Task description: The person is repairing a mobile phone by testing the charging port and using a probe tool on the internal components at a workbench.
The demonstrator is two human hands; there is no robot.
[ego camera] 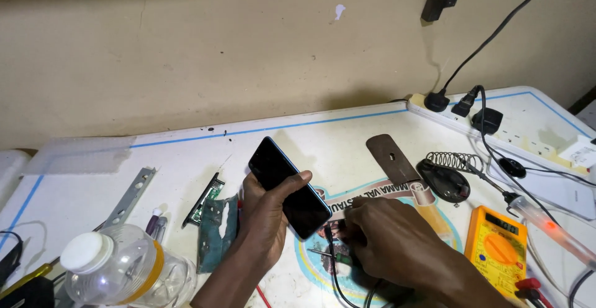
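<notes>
Near the counter's [372, 125] front-left corner, a clear plastic bottle [121, 269] lying on its side; toward the front middle, left hand [264, 221] clasped around a dark phone [289, 187], tilted above the surface; just beside it, right hand [388, 240] pinching a black cable [330, 252] at the phone's lower end; further right, a yellow multimeter [500, 250]

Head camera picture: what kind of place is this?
Probably a small electronics repair bench. The left hand holds a dark phone, and a yellow multimeter and a soldering iron stand sit on the table.
</notes>
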